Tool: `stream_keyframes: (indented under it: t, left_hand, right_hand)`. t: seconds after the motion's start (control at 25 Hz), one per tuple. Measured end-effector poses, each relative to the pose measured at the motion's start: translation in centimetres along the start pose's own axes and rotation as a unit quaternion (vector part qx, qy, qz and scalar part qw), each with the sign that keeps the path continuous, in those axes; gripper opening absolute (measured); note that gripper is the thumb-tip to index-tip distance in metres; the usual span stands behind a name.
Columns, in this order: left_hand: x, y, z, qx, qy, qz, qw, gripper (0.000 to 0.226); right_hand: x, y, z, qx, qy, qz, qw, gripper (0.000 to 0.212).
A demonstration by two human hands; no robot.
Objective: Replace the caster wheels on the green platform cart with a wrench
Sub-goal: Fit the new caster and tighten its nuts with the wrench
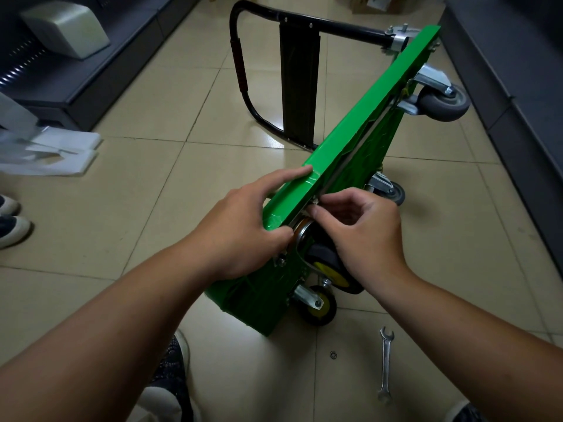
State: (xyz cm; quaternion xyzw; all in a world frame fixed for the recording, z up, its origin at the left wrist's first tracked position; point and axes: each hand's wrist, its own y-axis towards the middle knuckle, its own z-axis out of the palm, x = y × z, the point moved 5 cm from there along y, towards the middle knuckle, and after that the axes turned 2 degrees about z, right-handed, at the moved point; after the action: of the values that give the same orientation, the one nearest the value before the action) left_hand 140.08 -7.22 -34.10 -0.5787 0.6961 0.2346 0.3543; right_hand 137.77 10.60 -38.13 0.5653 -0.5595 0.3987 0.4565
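**A:** The cart [359,123] stands on its long side on the floor, deck facing left, wheels facing right. Where are the hands?

**B:** Both are up at the near top corner. The left hand [243,229] clamps the cart's upper edge, fingers laid over the deck and thumb down by the wheel plate. The right hand [365,233] has thumb and forefinger pinched on a small fastener [314,203] at that plate. Nut or bolt head, I can't tell.

**A:** So this is finger work on the yellow wheel [332,266] just below?

**B:** Looks that way to me. A second yellow wheel [320,306] sits lower down, and a grey wheel [441,102] is at the far end.

**A:** And the wrench [385,363]?

**B:** On the floor, nobody holding it. It lies below and towards the person from the pinching hand, right beside the right forearm. Its long axis runs nearly straight away from the person, with the far jaw pointing toward the cart. A washer [333,355] lies just left of it.

**A:** Then the right hand is the nearer one.

**B:** Clearly nearer. I'd expect that hand to let go, drop back and pick the wrench up along its shaft while the left keeps the cart from tipping.
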Motion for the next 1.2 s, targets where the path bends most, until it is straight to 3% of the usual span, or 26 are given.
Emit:
stream_keyframes:
  t: [0.16, 0.28, 0.44, 0.72, 0.8, 0.96, 1.04, 1.2]
  left_hand:
    - [0.0, 0.0, 0.0, 0.001, -0.009, 0.003, 1.0, 0.087]
    - [0.0, 0.0, 0.1, 0.002, -0.013, 0.001, 1.0, 0.086]
    - [-0.2, 0.0, 0.1, 0.002, -0.003, 0.0, 1.0, 0.087]
    - [-0.3, -0.1, -0.1, 0.008, -0.022, -0.007, 1.0, 0.086]
    - [-0.6, -0.3, 0.0, 0.012, -0.021, -0.013, 1.0, 0.086]
    - [-1.3, -0.3, -0.2, 0.007, 0.001, -0.013, 1.0, 0.087]
    - [-1.6, -0.5, -0.4, 0.004, 0.057, -0.025, 0.998, 0.088]
    - [-2.3, -0.7, 0.8, -0.023, 0.177, -0.032, 0.983, 0.085]
  right_hand:
    - [-0.3, 0.2, -0.2, -0.005, -0.009, 0.013, 1.0, 0.004]
    - [-0.7, 0.7, 0.0, 0.001, -0.036, 0.031, 0.999, 0.016]
    - [-0.6, 1.0, -0.1, -0.009, -0.005, 0.043, 0.999, 0.008]
    - [-1.4, 1.2, 0.2, 0.053, -0.044, 0.052, 0.996, 0.042]
    - [-4.7, 2.4, -1.2, 0.037, -0.059, 0.075, 0.995, 0.048]
    - [-17.1, 2.5, -6.5, -0.038, -0.161, 0.208, 0.964, 0.035]
    - [-24.1, -0.3, -7.9, -0.003, -0.222, 0.273, 0.936, 0.026]
    - [-36.1, -9.2, -10.3, 0.06, -0.319, 0.404, 0.855, 0.041]
